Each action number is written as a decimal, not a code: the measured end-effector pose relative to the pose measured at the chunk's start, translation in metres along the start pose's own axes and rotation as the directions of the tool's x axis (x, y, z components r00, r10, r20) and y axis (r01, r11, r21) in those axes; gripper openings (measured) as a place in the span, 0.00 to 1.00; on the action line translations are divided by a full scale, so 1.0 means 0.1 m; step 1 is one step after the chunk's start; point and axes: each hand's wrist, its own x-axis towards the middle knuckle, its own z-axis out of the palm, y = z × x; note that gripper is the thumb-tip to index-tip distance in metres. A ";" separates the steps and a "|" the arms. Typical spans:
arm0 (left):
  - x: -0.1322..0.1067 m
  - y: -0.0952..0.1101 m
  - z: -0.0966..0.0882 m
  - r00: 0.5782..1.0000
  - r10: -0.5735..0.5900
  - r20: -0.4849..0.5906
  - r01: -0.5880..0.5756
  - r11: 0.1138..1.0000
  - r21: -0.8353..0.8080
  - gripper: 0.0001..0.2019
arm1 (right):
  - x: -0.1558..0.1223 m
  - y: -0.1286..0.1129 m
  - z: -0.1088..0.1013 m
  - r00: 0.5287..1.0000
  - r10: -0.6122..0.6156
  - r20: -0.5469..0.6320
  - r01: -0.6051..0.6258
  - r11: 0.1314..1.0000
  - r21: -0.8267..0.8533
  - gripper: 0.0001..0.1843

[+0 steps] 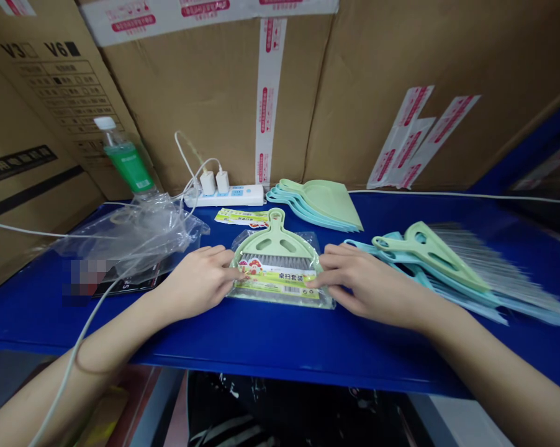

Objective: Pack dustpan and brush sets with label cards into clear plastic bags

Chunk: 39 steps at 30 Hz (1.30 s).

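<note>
A bagged green dustpan-and-brush set [278,262] with a printed label card lies on the blue table [270,338] in front of me. My left hand [197,282] pinches the bag's left edge with curled fingers. My right hand [366,284] grips the bag's right edge, fingers pressed together on the label. Both hands rest on the table.
A stack of green and blue dustpans [320,202] lies behind the bag. Several small brushes [452,264] lie at the right. Loose clear bags [135,233], a green-labelled bottle [126,160], a power strip [226,195], spare label cards [241,217] and cardboard boxes [215,93] stand behind.
</note>
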 end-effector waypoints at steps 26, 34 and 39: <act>-0.01 -0.01 0.08 0.994 -0.088 -0.059 0.080 0.989 -0.128 0.11 | 0.00 0.03 -0.08 0.998 0.051 0.043 -0.057 0.987 0.149 0.11; 0.00 0.01 0.08 0.991 -0.065 -0.117 0.052 0.993 -0.109 0.14 | 0.02 0.05 0.00 0.999 0.027 -0.028 -0.023 0.991 0.133 0.12; 0.01 0.05 0.11 0.971 0.031 -0.236 -0.033 0.999 -0.004 0.15 | 0.04 0.02 0.05 0.994 -0.055 -0.098 0.057 0.998 0.021 0.13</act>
